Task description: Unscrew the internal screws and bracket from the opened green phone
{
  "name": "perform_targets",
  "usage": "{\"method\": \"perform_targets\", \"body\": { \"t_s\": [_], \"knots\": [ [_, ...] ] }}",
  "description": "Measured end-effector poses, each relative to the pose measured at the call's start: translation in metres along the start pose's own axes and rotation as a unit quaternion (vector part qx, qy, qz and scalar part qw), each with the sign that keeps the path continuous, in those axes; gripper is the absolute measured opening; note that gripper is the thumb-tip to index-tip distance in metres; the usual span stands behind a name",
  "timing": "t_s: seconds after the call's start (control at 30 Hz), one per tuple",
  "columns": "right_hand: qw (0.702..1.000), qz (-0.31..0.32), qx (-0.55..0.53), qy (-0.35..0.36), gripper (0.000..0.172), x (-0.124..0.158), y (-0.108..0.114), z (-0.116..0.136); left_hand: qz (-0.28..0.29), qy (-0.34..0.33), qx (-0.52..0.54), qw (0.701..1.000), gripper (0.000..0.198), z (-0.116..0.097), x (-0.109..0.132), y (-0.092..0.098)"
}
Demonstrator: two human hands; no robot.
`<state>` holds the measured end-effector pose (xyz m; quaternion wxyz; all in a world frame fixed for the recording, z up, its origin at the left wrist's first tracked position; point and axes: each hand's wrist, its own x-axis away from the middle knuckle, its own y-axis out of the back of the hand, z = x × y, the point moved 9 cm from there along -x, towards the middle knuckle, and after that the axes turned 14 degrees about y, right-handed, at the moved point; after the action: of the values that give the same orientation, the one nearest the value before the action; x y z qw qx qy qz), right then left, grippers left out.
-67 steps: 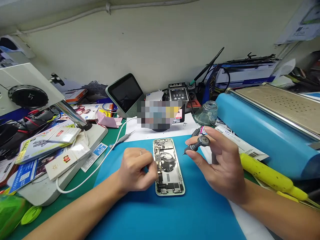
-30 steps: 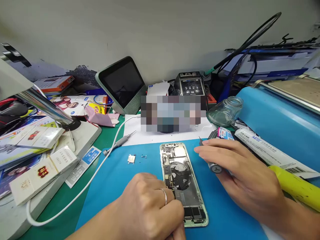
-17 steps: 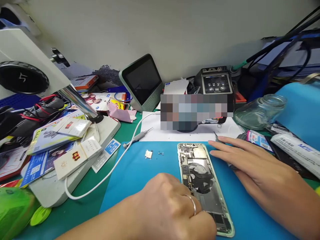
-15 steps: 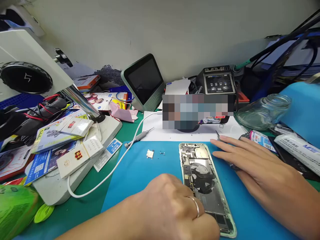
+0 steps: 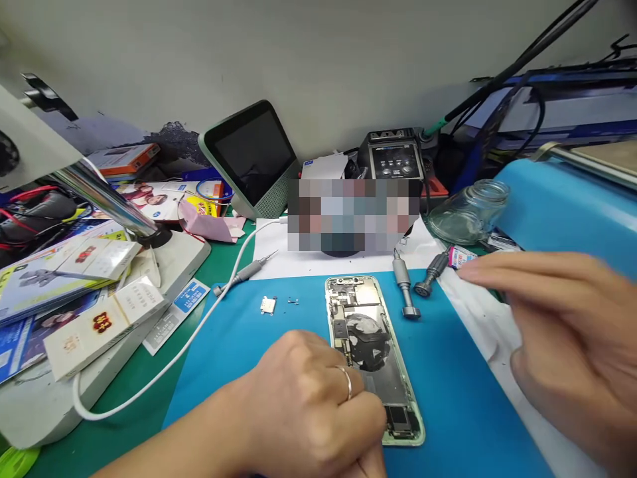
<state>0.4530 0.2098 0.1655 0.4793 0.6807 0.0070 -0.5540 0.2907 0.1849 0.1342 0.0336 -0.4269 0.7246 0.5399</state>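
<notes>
An opened smartphone (image 5: 378,378) lies face up on the blue mat (image 5: 213,365), its inner boards and battery bare. My left hand (image 5: 313,405), ring on one finger, is curled closed over the phone's lower left edge; its fingertips are out of sight, so whatever it may grip is hidden. Off to the right, my right hand (image 5: 572,332) is raised with fingers stretched out and nothing visible in it. Between that hand and the phone lie a grey screwdriver (image 5: 403,285) and a darker screwdriver (image 5: 432,272). Left of the phone sit a small metal plate (image 5: 268,305) and a tiny bracket (image 5: 293,301).
A third screwdriver (image 5: 249,271) rests beside a white cable (image 5: 194,345). Cartons (image 5: 107,325) lie on a microscope base (image 5: 189,252) at left. Behind stand a smart display (image 5: 253,159), a soldering station (image 5: 395,159) and a glass jar (image 5: 468,212).
My right hand has lifted away rightward from beside the phone, uncovering two screwdrivers. My left hand stays closed at the phone. The whole view has shifted, with everything appearing further left.
</notes>
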Motion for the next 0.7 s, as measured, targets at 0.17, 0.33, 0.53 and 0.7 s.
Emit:
{"method": "perform_targets", "body": {
  "t_s": [0.17, 0.33, 0.53, 0.7],
  "knots": [
    [0.999, 0.001, 0.027, -0.046, 0.021, -0.007, 0.007, -0.011, -0.027, 0.012, 0.009, 1.000, 0.030, 0.002, -0.003, 0.005],
    [0.984, 0.153, 0.016, -0.093, 0.016, 0.003, -0.021, -0.032, -0.033, 0.010, 0.007, 0.999, 0.029, 0.003, -0.005, 0.010],
    [0.963, 0.248, 0.019, -0.105, 0.025, 0.015, -0.042, -0.040, -0.027, 0.017, 0.006, 0.999, 0.029, 0.004, -0.007, 0.012],
    [0.943, 0.289, 0.025, -0.162, 0.029, 0.021, -0.047, -0.049, -0.023, 0.018, 0.006, 1.000, 0.030, 0.007, -0.006, 0.014]
  ]
}}
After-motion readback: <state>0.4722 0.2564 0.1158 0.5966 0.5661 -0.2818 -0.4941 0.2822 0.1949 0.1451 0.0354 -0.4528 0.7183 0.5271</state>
